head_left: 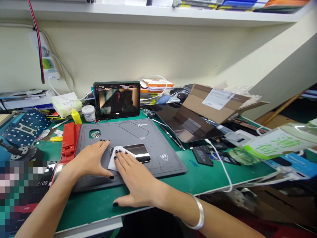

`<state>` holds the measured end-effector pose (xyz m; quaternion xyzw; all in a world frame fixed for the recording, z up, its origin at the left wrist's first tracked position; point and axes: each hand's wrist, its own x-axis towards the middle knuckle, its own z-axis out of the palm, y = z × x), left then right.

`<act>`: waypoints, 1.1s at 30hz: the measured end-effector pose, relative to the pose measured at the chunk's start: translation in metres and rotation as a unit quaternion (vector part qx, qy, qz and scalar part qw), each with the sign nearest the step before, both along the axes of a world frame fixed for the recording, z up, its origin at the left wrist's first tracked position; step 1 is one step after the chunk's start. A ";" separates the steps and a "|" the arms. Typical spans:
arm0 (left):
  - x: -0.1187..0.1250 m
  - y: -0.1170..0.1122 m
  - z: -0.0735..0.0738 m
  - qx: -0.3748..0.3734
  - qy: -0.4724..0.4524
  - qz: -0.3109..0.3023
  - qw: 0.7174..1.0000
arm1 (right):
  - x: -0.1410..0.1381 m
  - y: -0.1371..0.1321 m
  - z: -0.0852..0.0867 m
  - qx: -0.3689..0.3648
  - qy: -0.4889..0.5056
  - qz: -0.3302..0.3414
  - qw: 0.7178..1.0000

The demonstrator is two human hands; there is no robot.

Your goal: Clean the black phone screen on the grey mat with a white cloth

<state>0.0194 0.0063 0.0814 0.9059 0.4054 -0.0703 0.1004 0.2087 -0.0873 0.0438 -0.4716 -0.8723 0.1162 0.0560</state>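
A phone with a glossy dark screen lies flat on a grey work mat. Over its left end is a folded white cloth. My right hand presses that cloth onto the phone with fingers stretched out flat, thumb apart near the table's front edge. To the left of the phone, my left hand rests at the mat with thumb and fingers spread, holding nothing. The thumb tip points toward the cloth. A thin black frame outline lies on the mat behind the phone.
A tablet playing video stands behind the mat. A red tool borders it on the left. Right of it lie a large dark glass panel, a pen-like tool, an open cardboard box, a white cable and a bottle.
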 end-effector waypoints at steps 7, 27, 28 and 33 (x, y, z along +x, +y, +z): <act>-0.003 0.004 0.003 -0.013 -0.006 0.000 1.000 | 0.000 0.014 -0.001 0.017 -0.001 -0.040 0.999; -0.002 0.005 0.004 -0.015 -0.008 -0.012 1.000 | 0.001 0.014 -0.001 0.020 0.008 0.074 0.997; -0.003 0.005 0.004 -0.013 -0.008 -0.011 1.000 | 0.002 0.013 0.000 0.017 0.010 0.082 0.996; -0.004 0.006 0.001 -0.006 -0.018 -0.012 1.000 | 0.004 0.011 0.002 0.008 -0.001 0.033 0.999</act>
